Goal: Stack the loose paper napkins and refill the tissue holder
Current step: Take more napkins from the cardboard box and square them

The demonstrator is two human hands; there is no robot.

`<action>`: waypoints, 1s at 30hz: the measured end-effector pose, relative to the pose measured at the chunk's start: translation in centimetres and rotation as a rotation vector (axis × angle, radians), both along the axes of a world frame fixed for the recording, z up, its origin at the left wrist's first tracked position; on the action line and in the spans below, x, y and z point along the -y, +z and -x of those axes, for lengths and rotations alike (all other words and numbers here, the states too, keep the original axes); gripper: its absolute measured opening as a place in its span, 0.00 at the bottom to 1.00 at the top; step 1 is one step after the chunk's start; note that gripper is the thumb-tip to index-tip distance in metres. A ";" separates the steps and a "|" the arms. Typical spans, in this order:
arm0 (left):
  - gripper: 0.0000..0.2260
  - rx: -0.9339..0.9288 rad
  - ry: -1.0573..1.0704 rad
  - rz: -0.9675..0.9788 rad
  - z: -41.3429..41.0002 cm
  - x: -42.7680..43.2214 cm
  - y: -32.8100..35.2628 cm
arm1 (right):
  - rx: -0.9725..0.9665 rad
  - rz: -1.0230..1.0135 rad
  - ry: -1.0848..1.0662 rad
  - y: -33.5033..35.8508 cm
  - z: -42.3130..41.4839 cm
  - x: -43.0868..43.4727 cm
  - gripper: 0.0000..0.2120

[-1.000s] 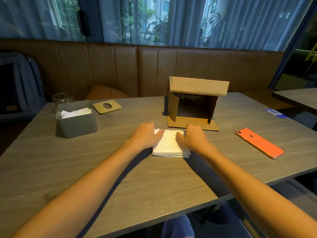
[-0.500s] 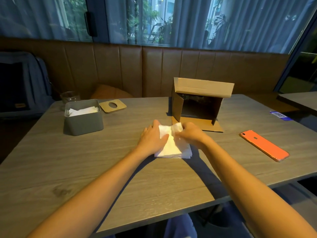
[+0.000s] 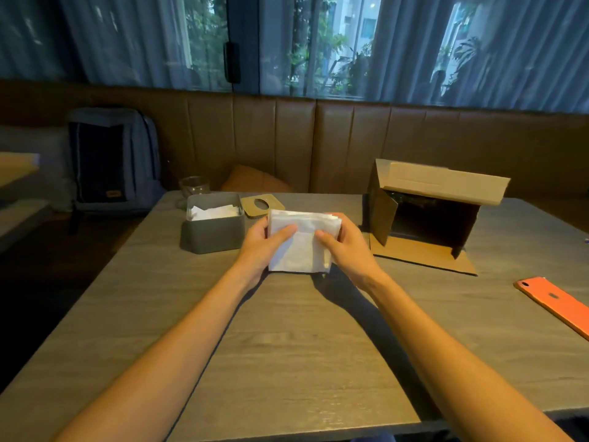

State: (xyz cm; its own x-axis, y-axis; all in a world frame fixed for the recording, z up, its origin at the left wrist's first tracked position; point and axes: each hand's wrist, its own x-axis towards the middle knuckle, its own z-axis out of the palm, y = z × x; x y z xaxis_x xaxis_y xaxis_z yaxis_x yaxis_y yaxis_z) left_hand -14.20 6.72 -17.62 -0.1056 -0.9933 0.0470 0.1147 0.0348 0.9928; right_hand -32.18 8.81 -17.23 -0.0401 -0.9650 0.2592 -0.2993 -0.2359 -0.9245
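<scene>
Napkins (image 3: pixel 213 212) in holder (image 3: pixel 213 232), stack (image 3: pixel 301 247) in hands (image 3: pixel 306 242)

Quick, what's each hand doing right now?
Left hand: closed on the napkin stack, gripping its left side.
Right hand: closed on the same stack, gripping its right side.

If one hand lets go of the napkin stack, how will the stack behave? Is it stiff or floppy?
Probably floppy: the napkin stack is thin soft paper, and the left hand and right hand grip it from both sides. Its top edge looks uneven, so loose sheets may slide or fan out. It is likely very light.
</scene>
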 end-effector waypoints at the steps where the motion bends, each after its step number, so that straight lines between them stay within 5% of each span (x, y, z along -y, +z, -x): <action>1: 0.24 -0.026 -0.032 -0.027 -0.4 -0.1 -0.5 | 0.000 -0.015 0.025 -0.5 -0.4 0.0 0.17; 11: 0.18 0.007 -0.029 0.084 1.1 -0.7 -0.5 | 0.113 -0.004 0.134 -0.7 -1.0 0.1 0.22; 22: 0.15 0.129 -0.093 0.056 0.2 -0.6 -0.7 | -0.184 0.023 0.085 -0.9 0.4 0.2 0.22; 27: 0.13 0.419 -0.061 0.194 -1.0 -0.1 0.6 | -0.425 0.114 0.086 2.6 0.8 0.6 0.18; 30: 0.09 0.256 0.000 0.183 -1.5 -0.1 0.9 | -0.421 0.082 0.123 3.4 0.6 1.1 0.13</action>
